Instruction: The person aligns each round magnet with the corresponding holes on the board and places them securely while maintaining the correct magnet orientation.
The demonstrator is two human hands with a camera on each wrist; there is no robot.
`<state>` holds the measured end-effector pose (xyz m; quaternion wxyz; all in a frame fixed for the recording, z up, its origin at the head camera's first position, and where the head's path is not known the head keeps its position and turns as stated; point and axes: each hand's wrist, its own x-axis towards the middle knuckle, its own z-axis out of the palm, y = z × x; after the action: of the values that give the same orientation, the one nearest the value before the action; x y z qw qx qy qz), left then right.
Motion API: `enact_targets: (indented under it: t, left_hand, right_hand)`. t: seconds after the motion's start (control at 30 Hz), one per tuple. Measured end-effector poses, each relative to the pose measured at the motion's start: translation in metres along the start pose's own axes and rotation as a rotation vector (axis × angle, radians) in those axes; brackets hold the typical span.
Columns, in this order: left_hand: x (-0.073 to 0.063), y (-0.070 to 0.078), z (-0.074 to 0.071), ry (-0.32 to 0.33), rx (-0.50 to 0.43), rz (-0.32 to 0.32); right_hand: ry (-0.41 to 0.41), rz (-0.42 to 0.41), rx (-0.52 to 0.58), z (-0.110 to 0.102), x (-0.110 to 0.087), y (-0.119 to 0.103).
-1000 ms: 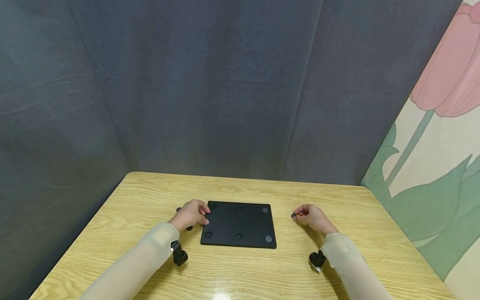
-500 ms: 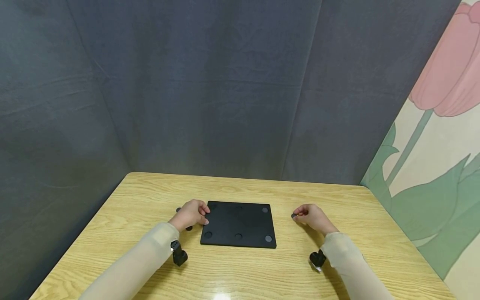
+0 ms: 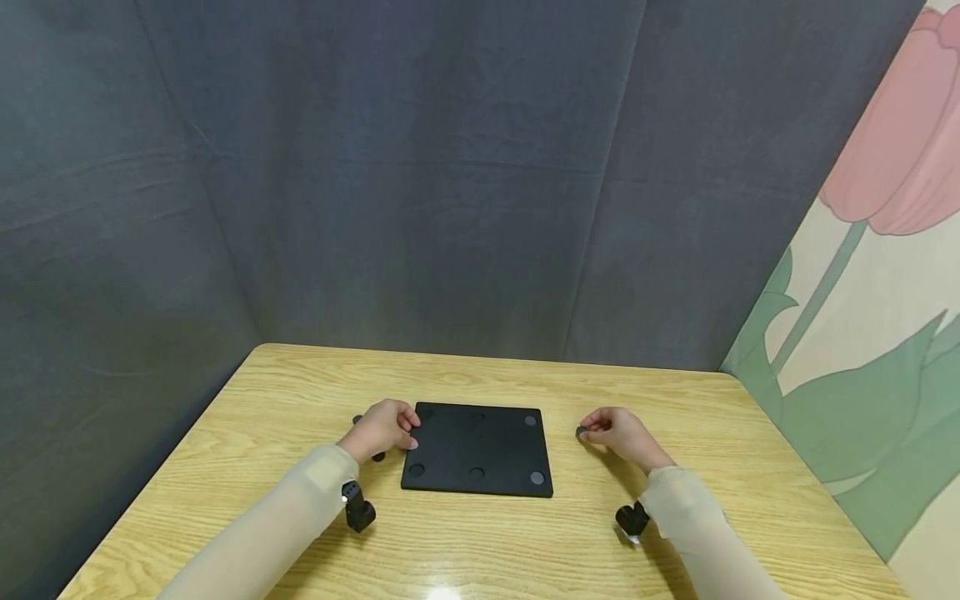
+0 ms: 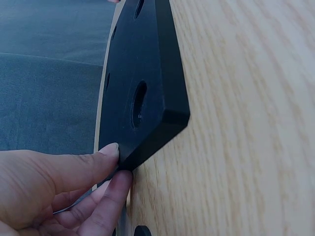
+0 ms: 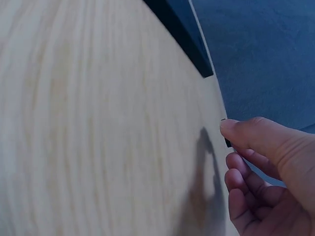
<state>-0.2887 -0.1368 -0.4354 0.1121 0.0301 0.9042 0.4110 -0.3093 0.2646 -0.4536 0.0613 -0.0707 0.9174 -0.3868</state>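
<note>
A flat black board (image 3: 480, 446) with shallow round recesses lies on the wooden table. My left hand (image 3: 381, 429) pinches its left edge; in the left wrist view the thumb is on the top face and a finger (image 4: 115, 191) is against the side. Two greyish round spots, at the back right (image 3: 530, 421) and front right (image 3: 537, 477), look like discs in recesses. Right of the board, my right hand (image 3: 624, 435) holds a small dark disc (image 3: 581, 432) between thumb and fingers. Most of that disc hides behind the thumb in the right wrist view.
Small dark round pieces lie left of the board, one behind the left wrist (image 3: 357, 419) and one beside it (image 3: 378, 457). Each wrist wears a black camera. Dark curtains stand behind the table (image 3: 480, 542), and a flower-painted wall (image 3: 870, 375) is at the right.
My right hand has shifted slightly left toward the board with the small disc in its fingers. The left hand and the board have stayed in place.
</note>
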Motion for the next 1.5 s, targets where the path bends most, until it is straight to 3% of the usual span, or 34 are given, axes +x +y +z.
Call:
enact_targets:
  t: [0.7,0.97,1.5]
  left_hand:
    - [-0.002,0.002,-0.002,-0.005,-0.012,-0.003]
    - [-0.001,0.001,-0.001,-0.001,-0.021,0.008]
    - [-0.001,-0.001,0.000,0.003,0.004,0.006]
  right_hand:
    - [-0.034,-0.096,0.049,0.003,-0.003,-0.043]
    - [-0.049,-0.181,0.011,0.007,-0.005,-0.055]
    - [-0.094,-0.189,0.021,0.020,-0.013,-0.088]
